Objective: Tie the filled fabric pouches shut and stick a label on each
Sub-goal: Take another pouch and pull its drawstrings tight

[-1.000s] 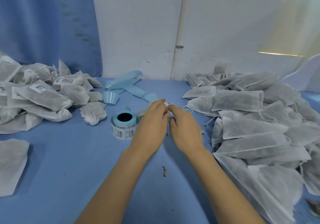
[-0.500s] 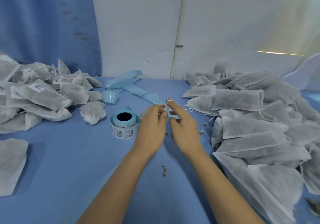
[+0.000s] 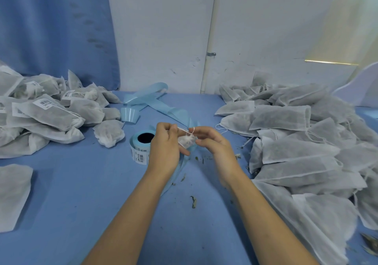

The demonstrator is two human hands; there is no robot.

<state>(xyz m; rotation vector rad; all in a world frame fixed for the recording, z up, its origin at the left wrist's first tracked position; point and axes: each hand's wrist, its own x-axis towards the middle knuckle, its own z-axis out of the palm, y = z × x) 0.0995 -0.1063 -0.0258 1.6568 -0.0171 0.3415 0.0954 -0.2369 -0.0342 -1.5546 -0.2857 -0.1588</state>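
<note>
Pinching the white drawstring (image 3: 182, 129) from both sides: thumb and forefinger of the left hand (image 3: 166, 150) grip one end, and the fingers (image 3: 194, 130) of the right hand (image 3: 217, 149) nip the other, so the string runs as a short line between them. The other right fingers are loosely spread and hold nothing.

Right under the string sits the pouch (image 3: 186, 141), a small bunched-up white thing with its neck gathered. It's tucked between the two hands and rests against the left fingers, up off the counter (image 3: 81, 203). Can't tell how far the knot has got, it's too small and a bit blurry.

Just left of the left hand is the label roll (image 3: 141, 149), hollow core facing up, barcode stickers round the side. The bare blue backing strip (image 3: 147, 99) trails off toward the wall, and a bit of it shows under the left wrist. Some dried leaf crumbs (image 3: 193, 201) are scattered on the blue counter between the forearms.

Further out, the labelled heap (image 3: 51, 114) of pouches sits on the far left, with one crumpled pouch (image 3: 109, 133) lying alone between it and the roll. The plain heap (image 3: 296, 142) is much bigger and fills the right side, with loose strings poking out here and there.
</note>
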